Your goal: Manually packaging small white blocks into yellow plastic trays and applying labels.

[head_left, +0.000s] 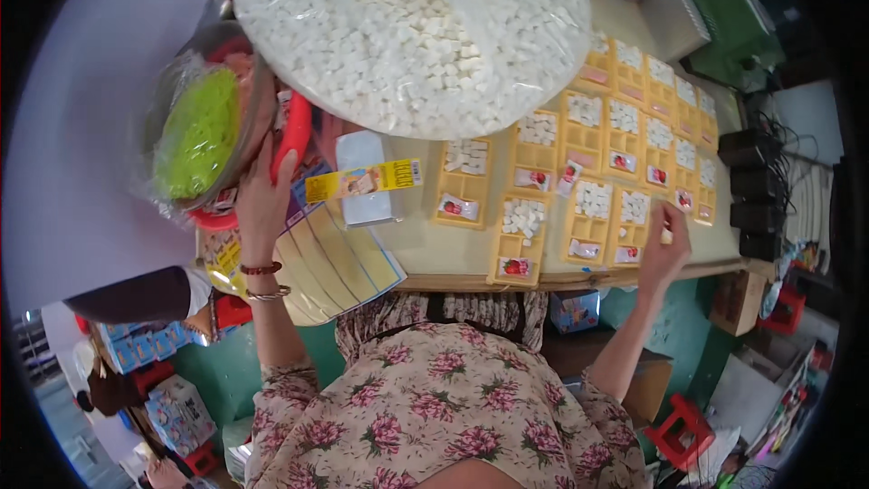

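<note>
My left hand (pixel 262 190) reaches into a red plastic container (pixel 294 136) beside a grey bowl (pixel 252 140). Its thumb shows by the curved red rim; the other fingertips are hidden among small packets. At the right, my right hand (pixel 667 240) is closed in a pinch over the near end of a pale yellow divided tray (pixel 634 231). A small white bit shows by the fingers, too small to name. Several such trays hold white cubes (pixel 593 199) at one end and a small strawberry-printed sachet (pixel 515 267) in another compartment.
A huge clear bag of white cubes (pixel 407 45) covers the back of the table. Bright green plastic-wrapped stuff (pixel 201 136) fills the grey bowl. A yellow printed strip (pixel 362 181) lies across a white block (pixel 371 208). Black boxes (pixel 756 181) line the right edge.
</note>
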The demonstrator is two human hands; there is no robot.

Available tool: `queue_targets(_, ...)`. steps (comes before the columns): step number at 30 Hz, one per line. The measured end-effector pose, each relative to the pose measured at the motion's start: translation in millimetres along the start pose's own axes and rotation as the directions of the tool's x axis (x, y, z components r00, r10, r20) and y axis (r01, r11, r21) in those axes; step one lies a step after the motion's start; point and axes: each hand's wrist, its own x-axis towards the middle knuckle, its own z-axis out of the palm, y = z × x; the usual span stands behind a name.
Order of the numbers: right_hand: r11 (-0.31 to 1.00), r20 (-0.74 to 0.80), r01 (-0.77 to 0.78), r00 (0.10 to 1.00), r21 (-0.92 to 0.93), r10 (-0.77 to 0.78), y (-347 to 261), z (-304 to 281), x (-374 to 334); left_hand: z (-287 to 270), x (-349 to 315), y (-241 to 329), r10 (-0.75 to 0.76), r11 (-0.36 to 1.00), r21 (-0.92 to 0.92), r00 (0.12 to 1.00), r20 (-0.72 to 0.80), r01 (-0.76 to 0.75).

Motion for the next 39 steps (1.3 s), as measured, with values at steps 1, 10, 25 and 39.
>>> queue_targets(1, 1.000, 0.015, 0.009, 1.000, 0.024, -0.009, -7, 1, -4, 0, 6, 3, 0.018, 0.999, -0.027, 1.000, 0.011, -0.018)
queue_targets(10, 0.998, 0.169, 0.026, 0.985, 0.050, -0.034, -49, 10, -34, 9, 11, -4, -0.093, 0.973, -0.214, 0.995, -0.025, 0.086)
queue_targets(25, 0.848, 0.329, -0.230, 0.942, 0.478, 0.069, -89, 42, -33, 12, -17, 113, -0.364, -0.339, -0.911, 0.861, 0.356, 0.233)
queue_targets(39, 0.736, 0.594, -0.318, 0.792, 0.597, -0.140, -126, 59, -23, 41, -39, 220, -0.039, -0.275, -0.785, 0.809, 0.586, 0.556)
